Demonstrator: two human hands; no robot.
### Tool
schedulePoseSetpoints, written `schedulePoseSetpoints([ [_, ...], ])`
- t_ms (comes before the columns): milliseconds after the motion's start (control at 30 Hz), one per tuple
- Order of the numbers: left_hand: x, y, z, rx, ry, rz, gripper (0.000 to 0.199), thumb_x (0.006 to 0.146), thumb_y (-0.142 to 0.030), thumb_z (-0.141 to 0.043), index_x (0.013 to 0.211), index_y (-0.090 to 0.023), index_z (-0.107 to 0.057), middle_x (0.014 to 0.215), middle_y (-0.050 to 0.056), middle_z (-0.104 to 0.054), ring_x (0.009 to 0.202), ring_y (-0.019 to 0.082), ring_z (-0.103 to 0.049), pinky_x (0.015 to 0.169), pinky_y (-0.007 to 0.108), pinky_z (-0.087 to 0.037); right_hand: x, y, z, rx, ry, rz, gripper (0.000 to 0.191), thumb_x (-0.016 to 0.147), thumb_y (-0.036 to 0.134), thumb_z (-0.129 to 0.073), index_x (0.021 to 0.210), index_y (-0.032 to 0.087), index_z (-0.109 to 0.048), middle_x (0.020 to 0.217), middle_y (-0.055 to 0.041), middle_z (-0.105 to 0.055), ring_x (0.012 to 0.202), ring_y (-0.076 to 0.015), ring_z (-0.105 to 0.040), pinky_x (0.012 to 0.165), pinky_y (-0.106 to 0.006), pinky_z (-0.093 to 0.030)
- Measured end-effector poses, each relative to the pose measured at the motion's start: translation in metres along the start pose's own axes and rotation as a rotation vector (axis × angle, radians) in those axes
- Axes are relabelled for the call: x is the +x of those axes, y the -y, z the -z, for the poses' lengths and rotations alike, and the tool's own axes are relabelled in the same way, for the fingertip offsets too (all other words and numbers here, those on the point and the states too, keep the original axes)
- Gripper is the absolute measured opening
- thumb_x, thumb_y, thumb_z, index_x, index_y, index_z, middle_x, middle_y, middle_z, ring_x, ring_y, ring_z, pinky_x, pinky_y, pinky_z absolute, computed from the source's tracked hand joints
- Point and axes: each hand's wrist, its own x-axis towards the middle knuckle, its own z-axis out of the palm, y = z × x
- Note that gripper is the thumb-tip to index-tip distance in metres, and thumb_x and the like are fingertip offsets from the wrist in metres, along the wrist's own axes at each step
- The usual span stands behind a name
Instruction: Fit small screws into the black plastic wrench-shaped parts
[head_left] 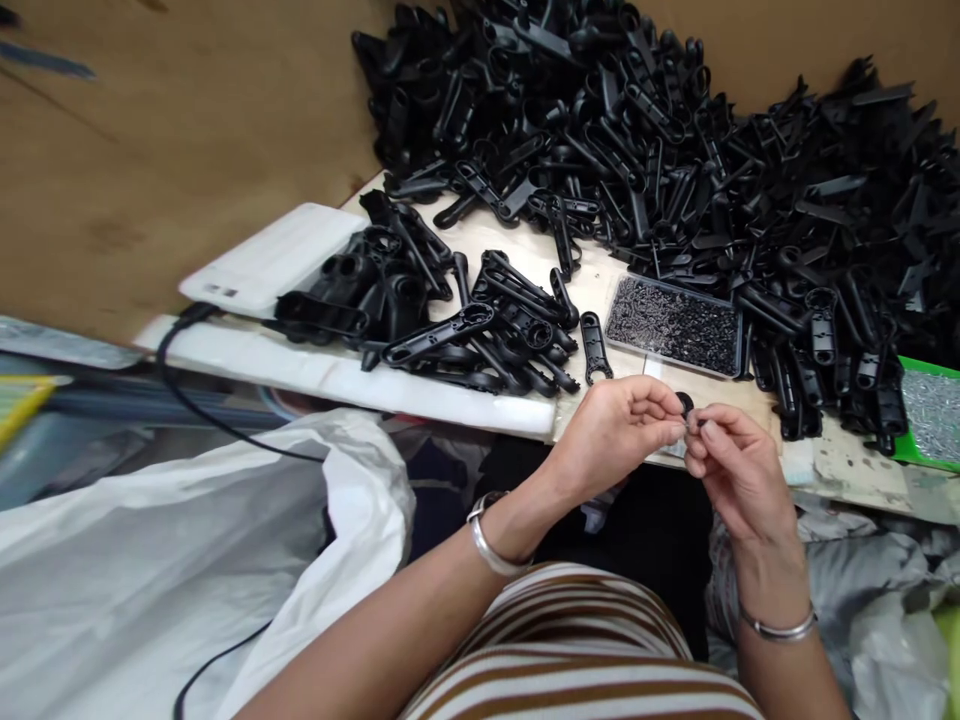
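My left hand (622, 428) pinches a small black round part (685, 401) between thumb and fingertips, just above the table's front edge. Against it, my right hand (739, 465) is closed in a pinch, its fingertips meeting those of the left. Whatever the right fingers hold is too small and covered to name. Just beyond the left hand, a single black plastic arm-shaped piece (595, 346) lies on the table. A clear plastic box (675, 325) full of tiny black parts sits behind both hands.
Black plastic pieces (570, 120) form a large heap at the back and right. A smaller pile (480, 330) lies left of centre, by a white flat box (270, 260) with a black cable (169, 360). A green tray (930, 410) of small metal parts stands right. White sacking (187, 540) hangs left.
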Motion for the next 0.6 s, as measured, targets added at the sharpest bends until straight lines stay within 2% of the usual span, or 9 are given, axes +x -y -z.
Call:
schedulePoseSetpoints([
  [167,-0.0024,0.0031,0.0009,-0.033,-0.022,0.015,0.013,0.067,-0.005,-0.070,0.076,-0.011,-0.062,0.069,-0.001,-0.065,0.064,0.007,-0.063,0.064,0.018,-0.051,-0.0041,-0.0012,-0.0072,-0.074,-0.075,0.065,0.015,0.074,0.029,-0.077,0.084,0.022,-0.069,0.066,0.0014,-0.062,0.052,-0.0099,-0.053,0.051,-0.023,-0.047],
  [433,-0.0056,0.0035,0.0022,-0.114,-0.022,0.037,0.015,0.067,-0.007,-0.071,0.078,-0.011,-0.062,0.069,-0.001,-0.065,0.065,0.007,-0.063,0.064,0.017,-0.051,-0.0040,-0.0066,-0.0080,-0.025,-0.021,0.065,0.013,0.075,0.026,-0.078,0.087,0.021,-0.072,0.067,0.0019,-0.063,0.052,-0.0077,-0.054,0.053,-0.020,-0.047],
  [600,-0.0076,0.0047,0.0021,-0.132,-0.027,0.024,0.016,0.067,-0.006,-0.072,0.078,-0.011,-0.062,0.069,-0.001,-0.065,0.064,0.006,-0.062,0.063,0.016,-0.050,-0.0050,-0.0103,-0.0040,-0.214,-0.061,0.190,0.012,0.076,0.025,-0.077,0.087,0.022,-0.073,0.082,0.0003,-0.068,0.055,-0.0087,-0.059,0.056,-0.022,-0.052],
])
